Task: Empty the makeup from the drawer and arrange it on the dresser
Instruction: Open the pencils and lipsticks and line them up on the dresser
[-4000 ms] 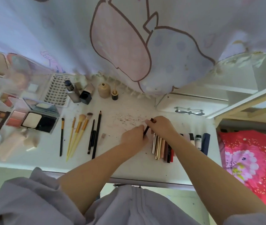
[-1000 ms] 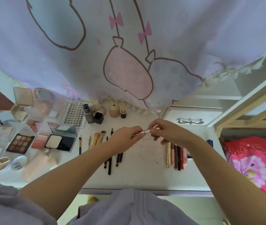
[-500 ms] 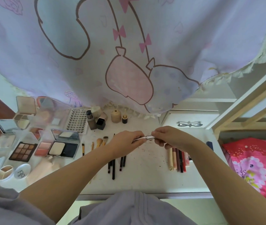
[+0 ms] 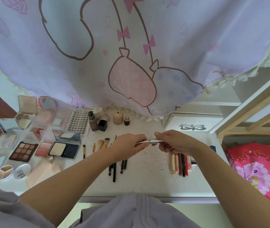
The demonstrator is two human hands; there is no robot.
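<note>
Nearest the camera it's just a grey-lilac top [image 4: 131, 213] and two bare forearms reaching out over the dresser [image 4: 147, 183]. Both hands are up off the surface, sharing one slim silver pen-type thing, maybe an eyeliner [image 4: 152, 141]. The left hand [image 4: 127, 147] pinches one end, the right hand [image 4: 172, 142] has its fingers curled round the other. There's a seam in the middle of the tube, so my guess is the cap is being closed or checked before it gets laid down, but I can't tell which.

Looks like we're late in the arranging step. The obvious home for it is the row of lip pencils and tubes [image 4: 182, 163] just under the right hand. So next move: finish with the cap, then lay it parallel beside that row without knocking the others out of line.

Left of the hands are black pencils [image 4: 114, 168] and small brushes [image 4: 101, 143], then open palettes [image 4: 24, 151] and compacts [image 4: 63, 148] further left. Bottles [image 4: 92, 121] and a lash tray [image 4: 78, 121] stand at the back. The white top has dark crumbs on it. Behind hangs a lilac cartoon curtain [image 4: 131, 46]; a red floral cloth [image 4: 259, 171] sits to the right. I can't see the drawer itself.
</note>
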